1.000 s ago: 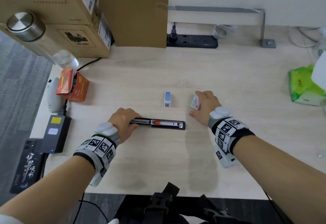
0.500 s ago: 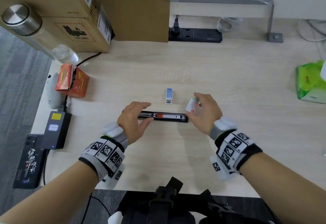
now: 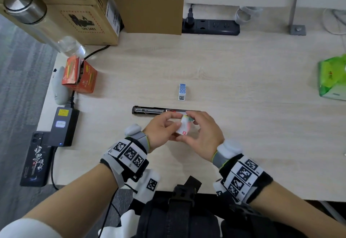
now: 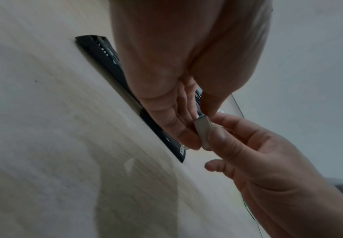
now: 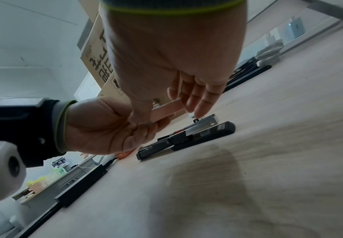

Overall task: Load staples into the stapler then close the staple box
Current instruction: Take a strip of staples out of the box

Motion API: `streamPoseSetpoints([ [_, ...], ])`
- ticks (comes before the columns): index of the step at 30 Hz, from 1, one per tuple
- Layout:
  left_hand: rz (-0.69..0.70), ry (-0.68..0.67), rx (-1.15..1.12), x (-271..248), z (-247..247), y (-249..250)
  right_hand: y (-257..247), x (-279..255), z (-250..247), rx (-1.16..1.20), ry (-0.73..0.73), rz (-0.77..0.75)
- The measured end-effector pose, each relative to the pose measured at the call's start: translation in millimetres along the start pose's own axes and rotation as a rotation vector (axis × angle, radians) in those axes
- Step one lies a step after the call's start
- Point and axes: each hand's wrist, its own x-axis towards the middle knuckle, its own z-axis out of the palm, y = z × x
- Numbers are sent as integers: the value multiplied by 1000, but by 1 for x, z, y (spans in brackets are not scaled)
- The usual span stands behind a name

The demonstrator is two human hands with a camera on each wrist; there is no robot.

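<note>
The black stapler (image 3: pixel 148 110) lies opened flat on the desk, its metal staple channel facing up (image 5: pixel 197 128). Just in front of it both hands hold a small white staple box (image 3: pixel 184 127) above the desk. My left hand (image 3: pixel 164 129) pinches its left end and my right hand (image 3: pixel 202 132) pinches its right end with thumb and fingers. The box shows as a pale slab (image 4: pixel 203 130) between the fingertips, also seen in the right wrist view (image 5: pixel 166 107). A second small blue and white box (image 3: pixel 182 91) stands behind the stapler.
An orange carton (image 3: pixel 80 76), a mouse (image 3: pixel 59 87), a power adapter (image 3: pixel 62 125) and a phone (image 3: pixel 35 161) line the left edge. Cardboard boxes (image 3: pixel 89 9), a steel-capped bottle (image 3: pixel 28 9) and a power strip (image 3: pixel 211 26) stand at the back. A green tissue pack (image 3: pixel 331 78) sits far right.
My left hand let go of the stapler and came to the staple box. My right hand lifted that box off the desk and brought it in front of the stapler.
</note>
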Motion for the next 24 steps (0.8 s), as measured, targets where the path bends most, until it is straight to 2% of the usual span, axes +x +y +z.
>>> streamPoseSetpoints([
  [4,-3,1,5,-3,-4,-5,1,-5,0,1,-33,23],
  [8,-7,-8,-55,-7,0,-6,5,-12,3,-22,-19,-28],
  [13,-11,-37,-72,-8,0,-5,6,-13,2,-31,-84,-48],
  [18,-16,57,-115,-5,-3,-7,5,-16,1,28,-70,-5],
  [24,8,24,-16,-6,0,-9,4,-12,-1,90,-12,21],
])
